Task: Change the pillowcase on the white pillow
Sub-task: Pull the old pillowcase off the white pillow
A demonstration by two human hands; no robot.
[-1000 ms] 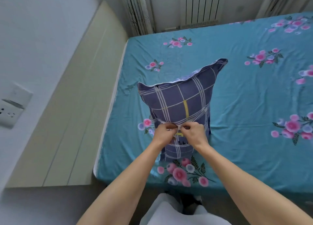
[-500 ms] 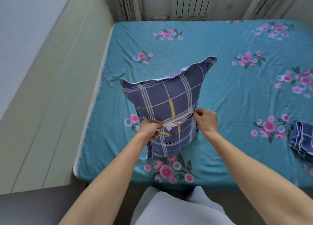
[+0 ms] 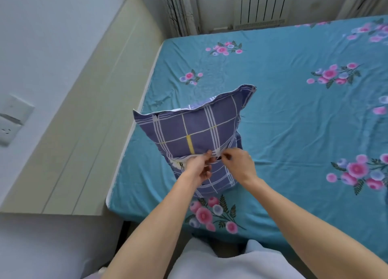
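Just left of the left hand's (image 3: 198,166) fingers, a sliver of white pillow (image 3: 178,163) shows through the slit in the plaid pillowcase (image 3: 195,131), which stands upright on the blue flowered bed (image 3: 294,115) near its close edge. Half a second ago the hands were apart, the right one out at the pillowcase's right edge and the slit gaping with white showing across its width; now they have come back together at the middle, and the gap looks narrower. That reads as either a zip being worked along or the flap edges being regripped; which one is too small to tell. Either way the old cover is still on, so the change has barely begun.

The left hand's fingers are curled and pinch the fabric at the slit's lower edge. Just to their right, the right hand (image 3: 237,163) pinches the upper edge between thumb and forefinger, the two sets of fingertips nearly touching.

The view has also swung left: a folded plaid cloth seen at the right earlier is now out of frame.
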